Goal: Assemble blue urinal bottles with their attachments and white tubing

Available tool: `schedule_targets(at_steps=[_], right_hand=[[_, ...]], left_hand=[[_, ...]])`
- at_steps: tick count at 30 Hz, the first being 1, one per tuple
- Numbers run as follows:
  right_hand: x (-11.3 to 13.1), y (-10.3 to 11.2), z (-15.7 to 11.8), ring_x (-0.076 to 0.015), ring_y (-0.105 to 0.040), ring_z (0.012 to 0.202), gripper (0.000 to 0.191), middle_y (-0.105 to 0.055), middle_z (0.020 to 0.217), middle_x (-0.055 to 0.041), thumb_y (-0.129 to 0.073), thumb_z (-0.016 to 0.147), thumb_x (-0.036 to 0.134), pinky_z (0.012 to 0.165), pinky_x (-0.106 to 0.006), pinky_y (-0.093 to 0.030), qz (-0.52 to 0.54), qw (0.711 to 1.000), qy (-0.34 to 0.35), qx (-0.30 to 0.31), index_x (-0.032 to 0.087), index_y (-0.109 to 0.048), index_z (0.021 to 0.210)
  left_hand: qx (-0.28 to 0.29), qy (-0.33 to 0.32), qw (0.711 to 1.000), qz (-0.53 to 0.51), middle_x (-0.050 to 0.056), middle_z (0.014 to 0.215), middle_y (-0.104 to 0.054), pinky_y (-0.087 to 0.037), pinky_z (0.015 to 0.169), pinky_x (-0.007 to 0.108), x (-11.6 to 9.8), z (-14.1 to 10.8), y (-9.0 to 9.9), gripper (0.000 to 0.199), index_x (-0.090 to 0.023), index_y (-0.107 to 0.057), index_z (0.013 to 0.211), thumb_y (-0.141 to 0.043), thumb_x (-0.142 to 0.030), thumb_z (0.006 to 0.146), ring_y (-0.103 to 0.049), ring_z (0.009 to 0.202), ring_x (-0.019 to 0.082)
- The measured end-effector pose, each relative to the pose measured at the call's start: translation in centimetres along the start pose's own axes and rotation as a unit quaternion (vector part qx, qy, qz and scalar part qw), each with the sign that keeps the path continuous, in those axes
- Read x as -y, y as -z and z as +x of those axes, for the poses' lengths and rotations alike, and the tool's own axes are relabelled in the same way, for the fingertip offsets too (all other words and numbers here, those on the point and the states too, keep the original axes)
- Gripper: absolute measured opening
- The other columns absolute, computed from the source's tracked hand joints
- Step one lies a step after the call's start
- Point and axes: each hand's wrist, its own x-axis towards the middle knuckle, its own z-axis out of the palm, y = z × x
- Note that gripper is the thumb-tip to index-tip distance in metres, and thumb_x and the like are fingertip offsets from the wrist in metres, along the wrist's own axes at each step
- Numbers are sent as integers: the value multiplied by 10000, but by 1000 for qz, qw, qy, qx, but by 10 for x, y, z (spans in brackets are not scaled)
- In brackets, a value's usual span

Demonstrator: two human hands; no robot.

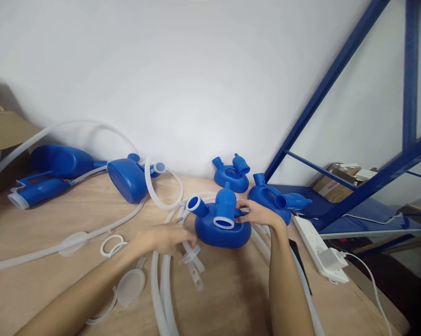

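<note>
In front of me a blue plastic urinal bottle [222, 238] rests on the wooden table, its slanted neck edged with a white ring [194, 203]. A blue funnel-shaped cup [226, 205] with a white rim lies against its top. My right hand [258, 213] is closed around the right side of the bottle, by its handle; some fingertips are hidden behind it. Left of the bottle, my left hand [171, 238] pinches a translucent cap [191, 255] with a strap that has holes. Pale hoses [165, 284] run beneath that hand.
More blue bottles stand at back right [231, 179] and at left [126, 179]. A loose translucent lid [130, 285] and white rings [112, 245] lie left. A white power strip [318, 247] with a charger sits right, beside a blue metal rack [331, 205]. A cardboard box [10, 130] stands far left.
</note>
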Motion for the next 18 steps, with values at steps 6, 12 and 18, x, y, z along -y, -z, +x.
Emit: schedule_targets(at_steps=[6,12,18], right_hand=[[1,-8,6,-374,-538,1318,623,-657,1347,-86,-870,637,541,1171,-495,-414,15,999,20,31,261,-773,1185],[-2,-9,3,-382,-386,1510,787,-556,1548,-69,-854,713,551,1282,-528,-275,40,998,35,41,287,-645,1425],[-11,-19,-2,-365,-406,1518,757,-528,1582,-67,-834,748,534,1264,-534,-322,77,997,3,12,303,-616,1435]], left_hand=[[-312,-46,931,-186,112,1254,-741,-537,981,387,21,-26,39,574,-197,-657,1377,-646,-550,925,-680,1125,290],[-462,36,878,-123,111,1086,-765,-560,811,321,45,-32,51,522,-151,-762,1256,-647,-529,915,-681,932,248],[-399,22,915,-64,73,977,-671,-525,742,276,53,-6,30,529,-151,-699,1374,-524,-468,989,-627,839,188]])
